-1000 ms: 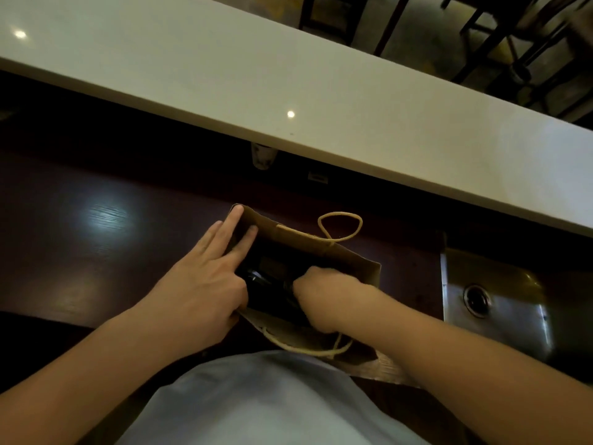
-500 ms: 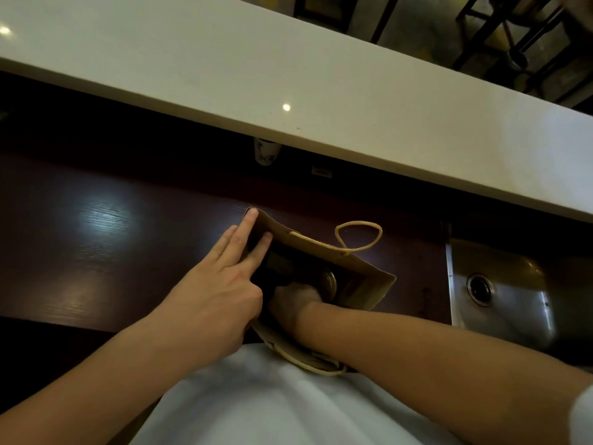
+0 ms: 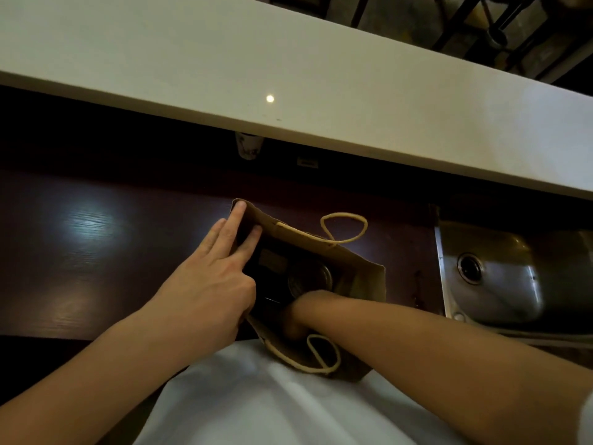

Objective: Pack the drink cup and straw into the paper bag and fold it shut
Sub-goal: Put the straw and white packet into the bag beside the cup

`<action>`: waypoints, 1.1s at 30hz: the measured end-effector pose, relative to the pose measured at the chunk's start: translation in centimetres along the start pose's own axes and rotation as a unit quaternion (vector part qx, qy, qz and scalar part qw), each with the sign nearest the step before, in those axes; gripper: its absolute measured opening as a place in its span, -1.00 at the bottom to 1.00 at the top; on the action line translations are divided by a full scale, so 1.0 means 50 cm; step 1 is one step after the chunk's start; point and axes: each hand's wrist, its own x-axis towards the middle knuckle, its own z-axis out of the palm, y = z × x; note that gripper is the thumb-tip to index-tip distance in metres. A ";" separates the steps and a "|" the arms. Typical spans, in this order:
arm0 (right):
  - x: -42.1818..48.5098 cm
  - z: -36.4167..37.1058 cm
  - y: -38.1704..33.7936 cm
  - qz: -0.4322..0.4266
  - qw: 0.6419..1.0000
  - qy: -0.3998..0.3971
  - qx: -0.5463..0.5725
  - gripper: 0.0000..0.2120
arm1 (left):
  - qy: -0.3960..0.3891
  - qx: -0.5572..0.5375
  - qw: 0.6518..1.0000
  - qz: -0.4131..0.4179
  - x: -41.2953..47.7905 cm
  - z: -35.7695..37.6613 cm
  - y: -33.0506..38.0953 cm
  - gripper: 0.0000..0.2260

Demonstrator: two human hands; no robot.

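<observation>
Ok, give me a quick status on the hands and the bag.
Left hand holding paper bag mouth open. Right hand plunged inside bag, hidden past the wrist. Round lid visible in bag. Nothing in the way.

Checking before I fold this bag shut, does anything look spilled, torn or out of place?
Nothing stands out. The paper bag sits open and untorn on the dark counter, no spill visible. The right hand reaches inside; the bag's interior is too dark to judge.

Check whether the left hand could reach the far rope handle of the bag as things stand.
Probably yes. The left hand holds open the paper bag at its left edge, and the far rope handle lies just beyond on the dark counter with nothing between.
</observation>
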 end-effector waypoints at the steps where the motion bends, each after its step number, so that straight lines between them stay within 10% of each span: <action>1: 0.010 0.002 0.011 0.015 1.000 -0.001 0.016 -0.50 | 0.001 0.001 1.000 0.000 0.000 0.000 -0.001 -0.84; 16: 0.065 0.023 0.020 0.016 0.982 0.036 0.182 -0.36 | 0.008 0.006 1.000 -0.003 0.012 0.001 0.001 -0.86; 24: -0.259 -0.021 0.049 -0.128 0.968 0.068 0.203 -0.60 | 0.015 0.012 1.000 0.004 0.009 0.008 -0.016 -0.83; 33: -0.454 0.226 0.306 -0.183 0.725 0.294 0.595 -0.65 | 0.125 -0.134 0.975 0.122 -0.036 0.003 -0.062 -0.78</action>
